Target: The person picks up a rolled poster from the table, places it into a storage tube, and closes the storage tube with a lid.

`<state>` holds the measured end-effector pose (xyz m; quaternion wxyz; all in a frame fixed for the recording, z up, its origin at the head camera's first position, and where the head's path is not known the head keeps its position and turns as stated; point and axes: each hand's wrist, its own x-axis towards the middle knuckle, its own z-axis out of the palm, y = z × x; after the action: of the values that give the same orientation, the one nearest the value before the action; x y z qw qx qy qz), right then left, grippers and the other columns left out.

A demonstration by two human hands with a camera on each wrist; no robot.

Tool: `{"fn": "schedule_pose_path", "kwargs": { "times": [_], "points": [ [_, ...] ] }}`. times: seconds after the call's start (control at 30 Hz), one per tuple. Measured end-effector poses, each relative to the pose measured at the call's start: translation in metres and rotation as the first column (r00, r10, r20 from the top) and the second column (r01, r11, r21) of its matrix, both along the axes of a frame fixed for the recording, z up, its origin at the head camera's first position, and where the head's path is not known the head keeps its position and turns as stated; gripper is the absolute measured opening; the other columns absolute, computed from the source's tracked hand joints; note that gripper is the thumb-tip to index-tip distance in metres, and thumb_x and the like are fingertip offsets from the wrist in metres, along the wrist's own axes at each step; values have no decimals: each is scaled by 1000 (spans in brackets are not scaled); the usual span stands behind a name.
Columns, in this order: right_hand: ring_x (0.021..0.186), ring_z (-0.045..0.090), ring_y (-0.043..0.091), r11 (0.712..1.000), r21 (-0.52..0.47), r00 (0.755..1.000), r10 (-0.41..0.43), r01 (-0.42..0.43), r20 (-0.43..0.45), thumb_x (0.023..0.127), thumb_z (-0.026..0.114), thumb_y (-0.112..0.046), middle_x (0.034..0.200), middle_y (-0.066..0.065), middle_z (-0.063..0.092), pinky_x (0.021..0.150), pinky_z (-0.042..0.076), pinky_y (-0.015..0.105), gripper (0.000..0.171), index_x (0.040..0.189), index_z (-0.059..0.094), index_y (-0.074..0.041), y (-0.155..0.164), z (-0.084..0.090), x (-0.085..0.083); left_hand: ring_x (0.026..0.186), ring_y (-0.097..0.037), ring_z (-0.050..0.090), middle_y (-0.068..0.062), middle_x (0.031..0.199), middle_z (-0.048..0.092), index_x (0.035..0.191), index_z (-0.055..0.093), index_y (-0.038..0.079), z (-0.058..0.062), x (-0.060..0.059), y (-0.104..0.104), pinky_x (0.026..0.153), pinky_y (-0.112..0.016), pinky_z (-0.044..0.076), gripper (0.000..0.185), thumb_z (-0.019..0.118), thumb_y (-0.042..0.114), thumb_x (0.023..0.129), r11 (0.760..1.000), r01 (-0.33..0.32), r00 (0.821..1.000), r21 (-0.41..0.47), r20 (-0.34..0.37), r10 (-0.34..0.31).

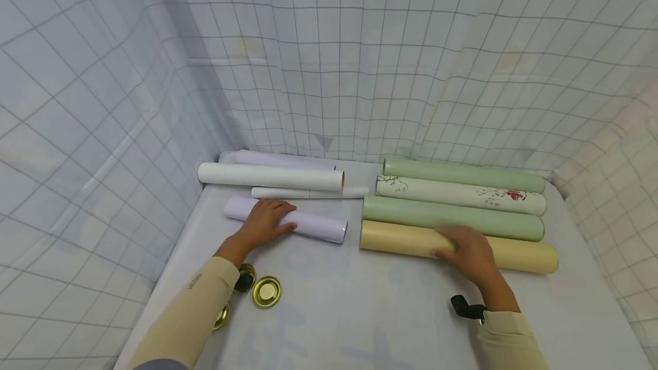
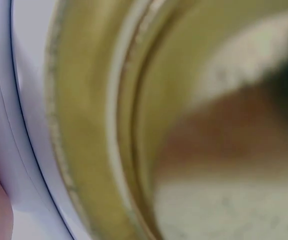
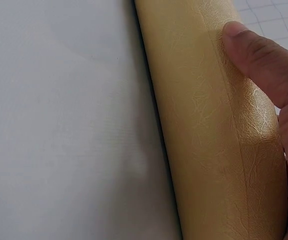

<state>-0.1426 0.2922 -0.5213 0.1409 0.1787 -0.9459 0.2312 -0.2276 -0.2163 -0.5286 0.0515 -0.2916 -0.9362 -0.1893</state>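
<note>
Well, two hands were on two of the eight rolls! The left hand [image 1: 264, 222] lay over the lavender roll [image 1: 320, 226], curved narrowly round its width with the thumb on the near side, left of the table's middle. The right hand [image 1: 469, 251], blurred from above, held the yellow roll [image 1: 396, 238], frontmost of four towards the right edge; close up, its thumb rested on the creased, shiny surface, though how firmly it gripped could not be told.

Just behind, what a line-up: one green roll [image 1: 452, 217], one cream roll [image 1: 447, 194] with dark branches and a red blossom, then another green roll [image 1: 462, 176] by the back edge. Across towards the back left corner lay three more: a slim white roll [image 1: 285, 193], a thick white roll [image 1: 269, 176] and a second lavender roll [image 1: 283, 159].

Nearer the front, by the left edge, sat three round gold dishes [image 1: 267, 291], one filling the left wrist view in a blur. Beneath everything stretched the pale table [image 1: 349, 313], and white gridded hangings [image 1: 329, 44] rose behind and on both sides.
</note>
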Motion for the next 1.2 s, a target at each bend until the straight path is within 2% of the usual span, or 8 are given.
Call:
{"fn": "schedule_pose_path", "kwargs": {
  "times": [0.37, 0.6, 0.8, 0.93, 1.07, 1.2],
  "points": [
    [110, 62, 39, 1000, 24, 1000, -15, 15, 0, 72, 89, -26, 118, 13, 69, 91, 47, 57, 57, 122, 70, -6, -1, 0, 2, 125, -40, 49, -16, 129, 60, 129, 63, 9, 6, 2, 2, 106, -65, 29, 47, 69, 39, 93, 999, 27, 999, -19, 17, -27],
    [110, 62, 38, 1000, 22, 1000, -3, 4, -16, 72, 89, -25, 118, 13, 70, 91, 47, 56, 57, 121, 70, -6, 0, -1, 2, 129, -38, 47, -17, 132, 58, 129, 61, 8, 11, 1, 5, 110, -66, 24, 48, 69, 39, 93, 996, 13, 995, -89, 103, -4],
    [108, 64, 37, 998, 48, 998, 33, -31, -49, 71, 89, -25, 117, 13, 70, 89, 49, 55, 59, 122, 69, -5, 0, -3, 2, 125, -37, 52, -14, 128, 63, 127, 60, 6, 12, -4, 4, 109, -69, 23, 49, 71, 39, 92, 989, 36, 987, -146, 160, -13],
    [109, 63, 37, 995, 83, 997, 62, -58, -50, 68, 90, -28, 119, 14, 69, 90, 49, 55, 66, 125, 67, -4, 0, -2, 1, 119, -34, 57, -11, 123, 65, 125, 62, 5, 15, -5, 2, 107, -62, 31, 50, 73, 39, 90, 988, 64, 986, -137, 162, -42],
    [109, 63, 37, 988, 136, 997, 71, -67, -29, 68, 91, -31, 120, 13, 68, 90, 48, 55, 70, 127, 65, -4, -1, 0, 2, 111, -34, 60, -11, 118, 66, 121, 64, 7, 19, -3, 0, 100, -54, 42, 50, 79, 38, 86, 991, 89, 983, -104, 167, -71],
    [109, 63, 37, 981, 183, 998, 68, -64, -13, 67, 92, -33, 120, 13, 68, 89, 49, 57, 73, 129, 64, -4, -2, 4, 4, 107, -32, 60, -9, 116, 66, 121, 64, 9, 23, -1, 1, 95, -50, 45, 51, 82, 36, 82, 991, 97, 976, -90, 205, -76]
  ]
}}
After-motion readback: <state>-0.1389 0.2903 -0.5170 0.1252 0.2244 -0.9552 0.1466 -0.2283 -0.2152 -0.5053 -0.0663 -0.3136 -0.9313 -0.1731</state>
